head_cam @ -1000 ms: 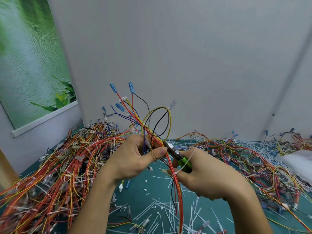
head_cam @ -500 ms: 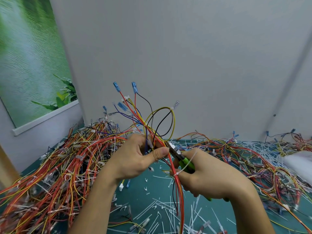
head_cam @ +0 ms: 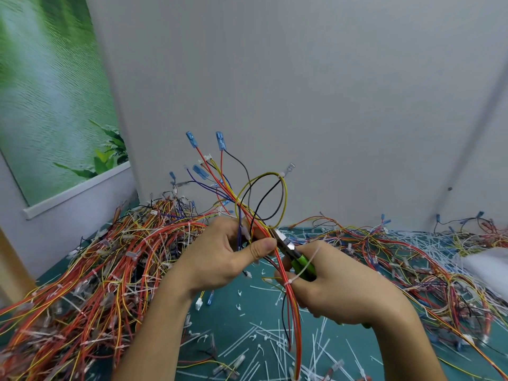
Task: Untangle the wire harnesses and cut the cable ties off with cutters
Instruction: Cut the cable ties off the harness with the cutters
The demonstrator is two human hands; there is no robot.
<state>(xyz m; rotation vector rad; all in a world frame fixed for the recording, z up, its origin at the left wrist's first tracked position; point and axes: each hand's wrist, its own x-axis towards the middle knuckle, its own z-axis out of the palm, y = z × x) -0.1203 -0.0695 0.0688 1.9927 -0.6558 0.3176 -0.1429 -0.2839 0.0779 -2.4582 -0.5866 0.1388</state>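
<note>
A teal table (head_cam: 233, 320) runs to a grey wall. A large heap of wire harnesses (head_cam: 90, 270), mostly red, orange and yellow, covers its left side. A thinner tangle (head_cam: 398, 257) spreads over the right. Cut cable ties (head_cam: 247, 339) litter the bare stretch between them.

Above that stretch, the left hand (head_cam: 220, 259) grips one harness (head_cam: 255, 204) upright. Its fingers are curled round the bundle and its thumb (head_cam: 261, 247) presses across the front. The wires fan upward from the fist to blue terminals (head_cam: 220, 140), and the rest hang below toward the table.

The right hand (head_cam: 338, 292) is clenched round the green handles of the cutters (head_cam: 291, 251). The metal nose points up and left, touching the bundle just beside the left thumb. How far the blades are apart cannot be told.

A white cable tie (head_cam: 288, 281) still rings the red wires just beside the right hand's fingers, its tail slanting up across the green handle.
</note>
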